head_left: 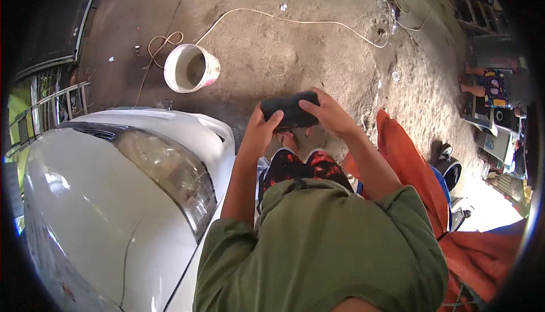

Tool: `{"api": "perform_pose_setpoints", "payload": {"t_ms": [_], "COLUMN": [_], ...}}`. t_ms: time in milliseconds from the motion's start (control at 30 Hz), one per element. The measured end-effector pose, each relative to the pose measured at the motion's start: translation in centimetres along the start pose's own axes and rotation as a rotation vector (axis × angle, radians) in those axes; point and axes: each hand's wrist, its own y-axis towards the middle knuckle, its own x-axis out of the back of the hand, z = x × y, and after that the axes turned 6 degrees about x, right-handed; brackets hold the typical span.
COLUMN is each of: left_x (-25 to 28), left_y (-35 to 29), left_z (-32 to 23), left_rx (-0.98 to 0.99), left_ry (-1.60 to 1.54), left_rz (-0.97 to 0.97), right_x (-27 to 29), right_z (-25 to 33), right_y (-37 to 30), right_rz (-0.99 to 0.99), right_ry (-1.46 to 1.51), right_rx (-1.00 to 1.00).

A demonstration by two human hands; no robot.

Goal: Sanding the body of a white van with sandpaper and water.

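A dark, soft-looking rectangular pad (290, 110), perhaps a folded cloth, is held level in front of my body, above my feet. My left hand (263, 129) grips its left end, thumb on the near face. At the other end my right hand (329, 113) closes round it the same way. Fingers behind the pad are mostly hidden. Just left of my left arm stands a white car (102, 198) with a cloudy headlight (170, 170). Its paintwork is apart from both hands.
A white bucket (211, 69) stands on the dirt floor ahead. A pale hose or cord (306, 22) snakes behind it. Orange sheeting (409, 167) hangs close on my right. Farther right, a person (494, 88) is beside cluttered shelving. A metal railing (62, 103) stands beyond the car.
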Motion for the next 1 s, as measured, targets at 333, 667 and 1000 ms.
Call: {"api": "perform_pose_setpoints", "payload": {"t_ms": [333, 667, 1000], "left_x": [0.3, -0.7, -3.5], "left_y": [3.6, 2.5, -0.4], "left_z": [-7.5, -12.5, -14.9], "left_rx": [-0.067, -0.507, -0.530], "left_ry": [-0.197, 0.264, -0.599], "left_rz": [-0.229, -0.603, -0.626], "right_x": [0.1, 2.2, 1.6], "right_z": [7.9, 15.4, 18.9], "right_y": [10.4, 15.6, 14.4], "right_rz": [0.115, 0.328, 0.530], "right_ry": [0.291, 0.112, 0.120], "right_rx": [-0.120, 0.255, 0.792]}}
